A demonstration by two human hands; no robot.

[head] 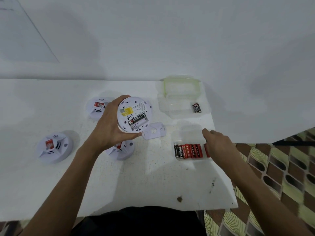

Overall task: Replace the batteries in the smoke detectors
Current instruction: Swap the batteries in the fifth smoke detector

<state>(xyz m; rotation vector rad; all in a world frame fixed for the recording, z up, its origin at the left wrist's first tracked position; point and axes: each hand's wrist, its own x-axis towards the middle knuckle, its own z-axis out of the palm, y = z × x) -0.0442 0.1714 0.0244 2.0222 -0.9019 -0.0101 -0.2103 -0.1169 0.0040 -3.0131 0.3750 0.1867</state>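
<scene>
Reaching with the right hand [217, 144] over the clear tray [187, 133] at the table's [136, 181] near right corner, fingers loosely curled above the right end of the battery row [189, 151]; impossible to tell whether pinching a cell or merely hovering. Having that tray close to the body, probably as the supply for easy picking. Leaving the near-left detector [54, 146] and the middle detector [120, 149] standing dome-up, apparently waiting aside. Gripping the smoke detector [133, 114] with the left hand [109, 124], fingers and thumb wrapping its rim, lifting it clear of the table and tilting its back toward the eyes, evidently to expose the open battery bay: carrying one black cell [136, 120], the slot beside it looking empty. Resting the battery cover [154, 131] flat on the table just beside, handy for refitting. Farther back, parking the far detector [97, 107] behind the left hand, and storing two black batteries [196, 107] in a clear box [170, 108], likely spent ones kept apart from the supply, its green-rimmed lid [165, 87] lying behind.
</scene>
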